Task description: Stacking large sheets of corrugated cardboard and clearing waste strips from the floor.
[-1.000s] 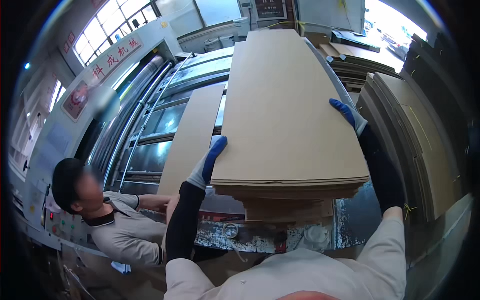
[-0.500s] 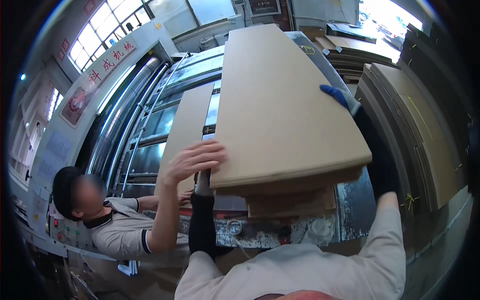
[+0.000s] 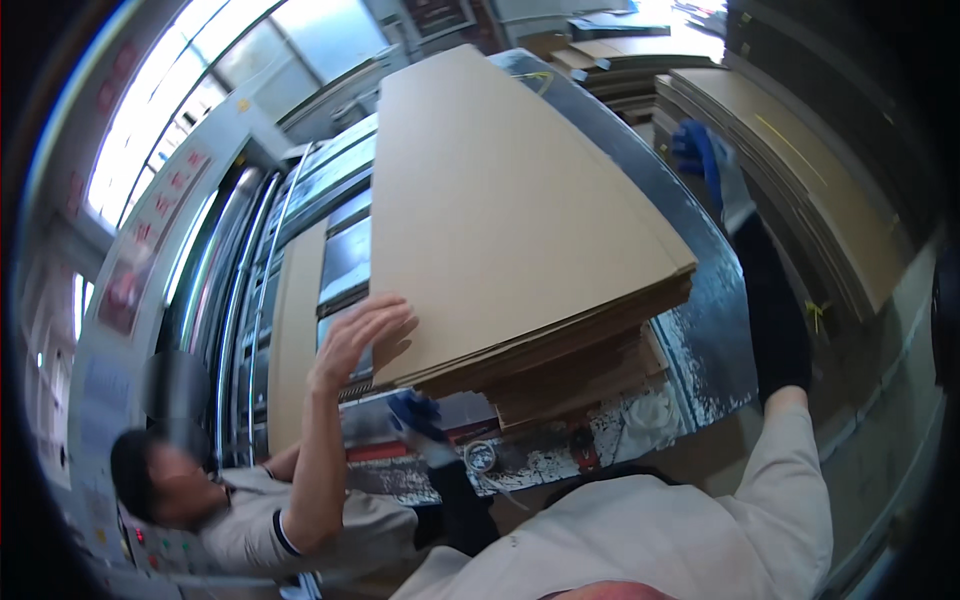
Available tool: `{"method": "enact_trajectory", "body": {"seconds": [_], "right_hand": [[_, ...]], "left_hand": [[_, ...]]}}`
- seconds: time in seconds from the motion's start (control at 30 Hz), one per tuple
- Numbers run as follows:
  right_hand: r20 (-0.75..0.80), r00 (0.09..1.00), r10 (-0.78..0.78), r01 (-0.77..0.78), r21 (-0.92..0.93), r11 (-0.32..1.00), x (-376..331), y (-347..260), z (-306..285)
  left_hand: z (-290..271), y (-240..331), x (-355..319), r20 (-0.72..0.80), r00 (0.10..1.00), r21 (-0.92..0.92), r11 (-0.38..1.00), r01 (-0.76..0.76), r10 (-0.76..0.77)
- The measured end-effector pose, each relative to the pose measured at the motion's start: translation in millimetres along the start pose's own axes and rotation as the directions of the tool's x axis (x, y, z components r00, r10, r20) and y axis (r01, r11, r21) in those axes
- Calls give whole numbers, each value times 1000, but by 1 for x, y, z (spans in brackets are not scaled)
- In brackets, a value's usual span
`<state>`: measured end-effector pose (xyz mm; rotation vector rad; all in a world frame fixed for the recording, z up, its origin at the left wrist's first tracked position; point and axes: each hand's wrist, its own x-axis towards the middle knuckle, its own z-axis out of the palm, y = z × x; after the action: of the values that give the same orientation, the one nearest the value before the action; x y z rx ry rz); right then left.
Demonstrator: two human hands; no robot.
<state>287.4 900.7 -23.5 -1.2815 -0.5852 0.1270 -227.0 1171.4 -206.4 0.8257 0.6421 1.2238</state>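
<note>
A tall stack of brown cardboard sheets (image 3: 520, 220) lies on the metal table in front of me, its top sheets slightly fanned at the near edge. My left hand (image 3: 418, 420), in a blue and grey glove, is just off the stack's near left corner, fingers loosely apart. Out past the stack's right edge, my right hand (image 3: 708, 170) is raised in a matching glove. Its fingers are bent but hold nothing. A co-worker's bare hand (image 3: 362, 335) rests at the stack's near left corner.
The co-worker (image 3: 240, 510) stands at my left by a machine with shiny rollers (image 3: 235, 260). Another cardboard piece (image 3: 295, 330) lies on the machine bed. Stacked cardboard (image 3: 800, 160) stands to the right, with more (image 3: 640, 50) behind. A tape roll (image 3: 480, 457) sits on the table's near edge.
Both my hands have come away from the cardboard, the left downward and the right outward. The view has shifted, and the co-worker's hand stays at the near left corner.
</note>
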Motion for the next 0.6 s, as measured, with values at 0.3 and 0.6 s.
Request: {"method": "enact_trajectory", "body": {"seconds": [0.3, 0.6], "right_hand": [[-301, 531, 792, -747, 276, 605, -493, 182, -121], [-185, 816, 548, -575, -360, 735, -513, 163, -251]], "left_hand": [[-80, -171, -236, 274, 805, 764, 627, 150, -526], [104, -189, -326, 714, 578, 668, 628, -398, -394]]}}
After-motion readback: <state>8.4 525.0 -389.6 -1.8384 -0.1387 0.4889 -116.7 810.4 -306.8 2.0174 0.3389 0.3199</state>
